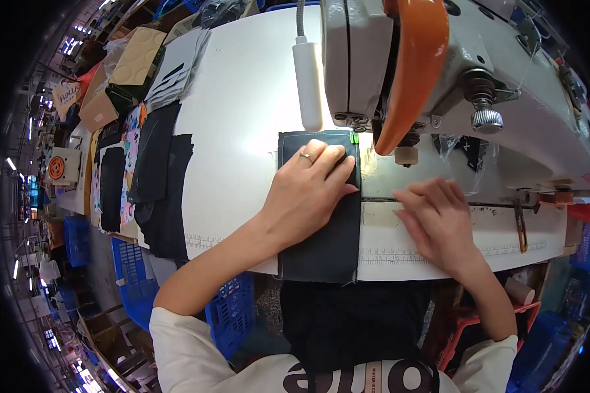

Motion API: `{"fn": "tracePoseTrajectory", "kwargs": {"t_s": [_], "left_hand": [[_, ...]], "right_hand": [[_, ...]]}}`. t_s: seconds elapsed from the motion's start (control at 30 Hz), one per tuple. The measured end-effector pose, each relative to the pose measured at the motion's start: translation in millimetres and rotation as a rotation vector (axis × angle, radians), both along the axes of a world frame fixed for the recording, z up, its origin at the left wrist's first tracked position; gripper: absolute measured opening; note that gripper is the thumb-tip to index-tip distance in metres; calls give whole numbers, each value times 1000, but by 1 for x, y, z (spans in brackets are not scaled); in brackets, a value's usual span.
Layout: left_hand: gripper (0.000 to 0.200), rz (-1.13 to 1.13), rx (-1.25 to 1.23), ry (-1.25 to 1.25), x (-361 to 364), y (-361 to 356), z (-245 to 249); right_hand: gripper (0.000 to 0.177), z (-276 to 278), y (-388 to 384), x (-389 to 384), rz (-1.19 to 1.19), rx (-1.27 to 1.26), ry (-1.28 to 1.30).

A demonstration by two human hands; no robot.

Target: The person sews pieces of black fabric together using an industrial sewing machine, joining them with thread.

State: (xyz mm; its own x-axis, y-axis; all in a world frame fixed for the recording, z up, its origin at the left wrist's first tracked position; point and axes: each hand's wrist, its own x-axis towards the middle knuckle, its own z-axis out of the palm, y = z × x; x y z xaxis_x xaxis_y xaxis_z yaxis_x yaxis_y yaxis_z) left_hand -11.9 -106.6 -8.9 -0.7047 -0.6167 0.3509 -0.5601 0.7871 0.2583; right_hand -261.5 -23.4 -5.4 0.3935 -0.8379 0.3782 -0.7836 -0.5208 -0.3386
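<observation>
A dark rectangular fabric panel with a light stitched line along its upper edge lies lengthwise on the white sewing table, its lower end at the front edge. My left hand rests on the panel's upper part, fingers bent and pressing down, thumb out to the right. A small green tab shows at the panel's top right corner, close to the sewing machine's needle area. To the right, my right hand hovers over the machine bed, fingers curled and thumb apart, with nothing visible between them.
The sewing machine head, with its orange lever cover, stands above the panel. A white lamp hangs beside it. Dark fabric pieces are stacked left. Yellow-handled snips lie right. A blue basket stands below the table.
</observation>
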Motion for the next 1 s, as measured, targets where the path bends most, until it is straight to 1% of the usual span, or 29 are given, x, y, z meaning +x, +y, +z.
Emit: {"fn": "tracePoseTrajectory", "kwargs": {"t_s": [0.03, 0.13, 0.17, 0.27, 0.57, 0.7, 0.8, 0.83, 0.93, 1.0], "left_hand": [[39, 5, -2, 1, 1, 0, -3], [36, 8, 52, 205, 3, 0, -11], [36, 3, 54, 206, 3, 1, -12], [29, -18, 152, 309, 8, -1, -13], [27, -76, 73, 292, 9, 8, -15], [30, -74, 50, 243, 9, 10, -15], [33, -91, 46, 203, 8, 8, -14], [33, -86, 43, 205, 9, 8, -13], [38, -104, 96, 163, 14, 6, -11], [39, -107, 117, 152, 16, 4, -9]], "right_hand": [[37, 0, 0, 1, 5, -2, 1], [37, 0, 5, 7, 36, 28, -32], [37, -1, 5, 10, 31, 29, -32], [36, -2, 1, 22, 134, 43, 18], [37, -5, -2, 22, 211, 79, 60], [33, -6, -1, 21, 234, 68, 38], [29, -10, 3, 18, 212, -74, -26], [29, -9, 3, 19, 218, -77, -24], [29, -5, 1, 26, 396, -87, 53], [30, -7, -2, 25, 411, -52, 36]]}}
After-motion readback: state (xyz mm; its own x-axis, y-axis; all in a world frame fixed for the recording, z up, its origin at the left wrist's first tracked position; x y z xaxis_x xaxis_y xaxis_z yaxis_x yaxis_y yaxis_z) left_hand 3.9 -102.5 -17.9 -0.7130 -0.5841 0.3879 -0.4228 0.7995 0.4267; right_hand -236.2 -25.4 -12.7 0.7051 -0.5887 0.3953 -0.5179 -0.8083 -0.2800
